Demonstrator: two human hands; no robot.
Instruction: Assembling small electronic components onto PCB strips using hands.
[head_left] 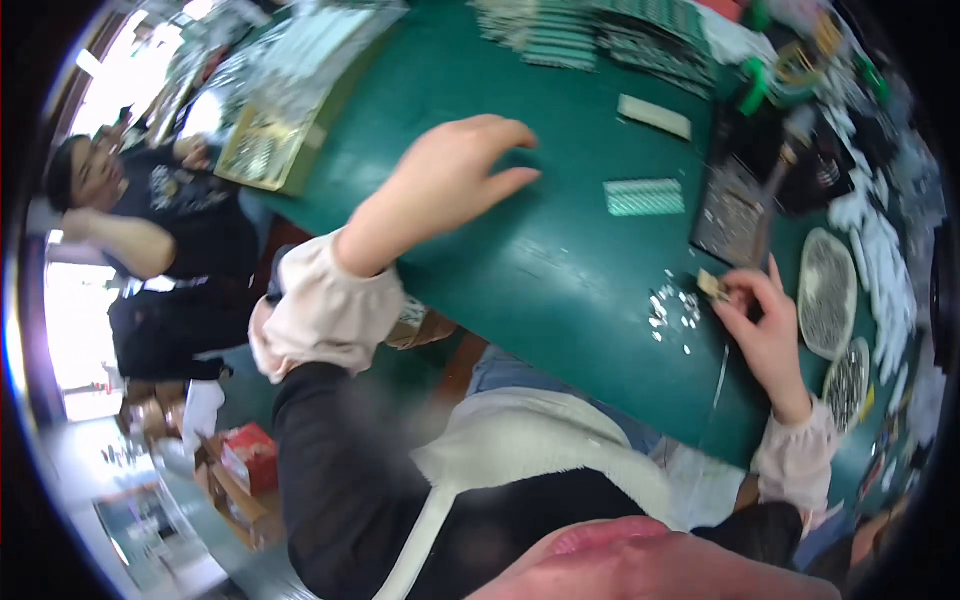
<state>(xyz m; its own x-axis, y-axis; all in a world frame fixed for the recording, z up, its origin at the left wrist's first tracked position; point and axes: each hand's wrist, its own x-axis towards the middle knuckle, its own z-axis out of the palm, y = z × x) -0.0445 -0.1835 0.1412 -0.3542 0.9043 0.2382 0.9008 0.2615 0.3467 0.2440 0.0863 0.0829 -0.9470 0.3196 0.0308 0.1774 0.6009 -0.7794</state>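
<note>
My left hand (pixel 462 168) hovers over the green tabletop (pixel 500 290) left of centre. Its thumb and fingers are apart, and nothing is between them. Near the right side, my right hand (pixel 762 318) pinches a small tan block-like piece (pixel 710 285) between thumb and fingers; its exact kind is too small to tell. Just left of that piece lies a scatter of small shiny metal bits (pixel 676 312). A light green perforated panel, perhaps a circuit board (pixel 645 197), lies flat beyond them. Farther back is a cream bar (pixel 655 117).
A dark tray (pixel 730 240) with small parts stands beyond my right hand. Two oval containers of thin metal pieces (pixel 828 295) sit to its right. Stacked green panels (pixel 560 40) line the far edge. At left are a yellow box (pixel 265 150) and another person (pixel 190 215).
</note>
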